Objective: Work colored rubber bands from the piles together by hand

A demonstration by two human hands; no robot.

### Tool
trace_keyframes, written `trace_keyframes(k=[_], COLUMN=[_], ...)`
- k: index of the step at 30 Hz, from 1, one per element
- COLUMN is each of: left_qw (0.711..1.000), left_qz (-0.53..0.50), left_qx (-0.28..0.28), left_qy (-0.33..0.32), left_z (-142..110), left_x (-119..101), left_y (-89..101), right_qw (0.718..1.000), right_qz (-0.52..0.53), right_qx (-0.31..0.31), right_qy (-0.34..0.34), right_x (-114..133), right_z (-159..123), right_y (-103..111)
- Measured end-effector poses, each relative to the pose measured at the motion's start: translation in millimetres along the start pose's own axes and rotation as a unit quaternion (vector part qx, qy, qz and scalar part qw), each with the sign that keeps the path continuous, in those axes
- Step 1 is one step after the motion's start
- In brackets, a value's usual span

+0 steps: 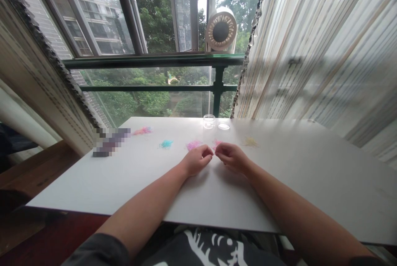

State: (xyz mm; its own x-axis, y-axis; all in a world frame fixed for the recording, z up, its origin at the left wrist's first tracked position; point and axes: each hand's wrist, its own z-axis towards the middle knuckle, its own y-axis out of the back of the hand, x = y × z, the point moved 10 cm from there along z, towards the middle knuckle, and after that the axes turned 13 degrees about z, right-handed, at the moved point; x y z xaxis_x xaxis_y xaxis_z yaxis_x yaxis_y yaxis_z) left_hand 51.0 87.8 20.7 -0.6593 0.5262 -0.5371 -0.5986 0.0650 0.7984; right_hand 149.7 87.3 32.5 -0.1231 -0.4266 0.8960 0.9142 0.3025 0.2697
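Observation:
My left hand and my right hand rest close together over the white table. Fingers on both are pinched, and the fingertips nearly meet. Whatever lies between them is too small to make out. Just behind the left hand is a purple-pink pile of thin strands or little bands. A pink pile shows partly behind the right hand. Farther left are a teal pile and a mixed pink, orange and purple pile. To the right lies a pale yellow pile.
A clear round container stands near the table's back edge, with a clear lid-like disc beside it. A blurred-out dark object lies at the left edge. Beyond are a green railing, a white round fan and curtains.

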Motion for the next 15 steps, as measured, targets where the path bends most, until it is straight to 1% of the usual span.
trace_keyframes(k=[8, 15], left_qw=[1.000, 1.000], left_qz=[0.001, -0.001], left_qx=[-0.015, -0.023], left_qy=[0.001, -0.002], left_z=[0.1, 0.9], left_x=[-2.7, -2.7], left_y=[4.1, 4.7], right_qw=[0.999, 0.998], right_qz=[-0.028, -0.046], right_qx=[-0.003, 0.026], right_qy=[0.019, 0.027], right_x=[-1.7, -0.7], right_z=[-1.0, -0.8], right_y=[0.6, -4.3])
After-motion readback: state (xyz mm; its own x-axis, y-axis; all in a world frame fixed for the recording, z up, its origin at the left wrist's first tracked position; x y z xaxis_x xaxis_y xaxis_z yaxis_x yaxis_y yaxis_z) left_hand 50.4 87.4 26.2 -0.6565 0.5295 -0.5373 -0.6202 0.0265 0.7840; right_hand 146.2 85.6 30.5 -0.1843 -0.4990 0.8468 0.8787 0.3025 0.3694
